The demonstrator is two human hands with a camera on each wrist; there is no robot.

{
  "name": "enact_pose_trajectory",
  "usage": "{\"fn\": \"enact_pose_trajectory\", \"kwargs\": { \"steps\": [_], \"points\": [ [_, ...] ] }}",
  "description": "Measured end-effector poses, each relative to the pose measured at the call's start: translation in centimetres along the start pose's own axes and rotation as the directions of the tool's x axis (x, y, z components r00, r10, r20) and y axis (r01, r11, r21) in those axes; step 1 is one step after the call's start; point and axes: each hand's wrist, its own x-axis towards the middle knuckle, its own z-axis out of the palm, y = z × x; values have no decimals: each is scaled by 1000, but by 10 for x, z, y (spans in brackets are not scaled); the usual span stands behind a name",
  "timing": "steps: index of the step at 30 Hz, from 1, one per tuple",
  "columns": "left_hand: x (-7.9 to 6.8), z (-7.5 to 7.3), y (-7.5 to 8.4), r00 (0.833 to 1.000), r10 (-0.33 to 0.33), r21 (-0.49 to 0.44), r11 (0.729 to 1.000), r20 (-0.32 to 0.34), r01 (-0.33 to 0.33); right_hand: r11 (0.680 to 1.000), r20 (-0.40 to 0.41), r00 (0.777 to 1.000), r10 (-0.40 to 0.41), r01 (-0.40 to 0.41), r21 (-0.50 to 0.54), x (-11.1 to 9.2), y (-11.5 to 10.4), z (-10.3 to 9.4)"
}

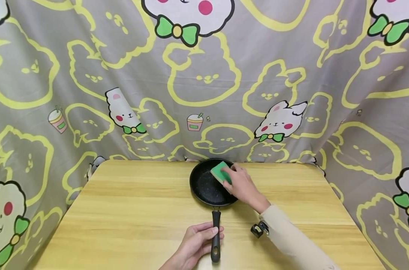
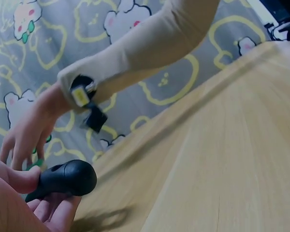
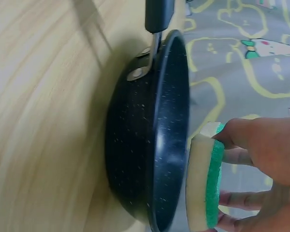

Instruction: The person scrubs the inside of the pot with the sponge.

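A black speckled frying pan (image 1: 204,185) is near the table's far edge, its handle (image 1: 216,219) pointing toward me. My left hand (image 1: 198,242) grips that handle, thumb on top and fingers beneath; the left wrist view shows the handle's rounded end (image 2: 79,178) poking out. Over the right part of the pan, my right hand (image 1: 242,184) pinches a green-and-cream sponge (image 1: 220,170) between thumb and fingers. In the right wrist view the sponge (image 3: 199,181) turns its cream side to the pan's inside, the fingers on its green side. Whether it touches the pan, I cannot tell.
The light wooden table (image 1: 133,210) spreads out around the pan. Behind it and at both sides hangs a grey curtain (image 1: 150,82) with cartoon prints. A small black device (image 1: 259,229) is strapped at the right wrist, below the beige sleeve (image 1: 292,236).
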Motion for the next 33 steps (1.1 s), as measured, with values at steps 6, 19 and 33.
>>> {"fn": "enact_pose_trajectory", "kwargs": {
  "steps": [6,19,33],
  "points": [
    [1,0,1,999,9,20,1000,32,-10,999,-77,996,42,-40,30,-23,10,-20],
    [4,-3,0,1000,14,95,995,15,-15,982,-175,967,186,-178,65,-89,35,-36],
    [5,-9,4,999,18,110,994,36,-22,947,-82,944,320,-316,55,-129,51,-21]
  ]
}}
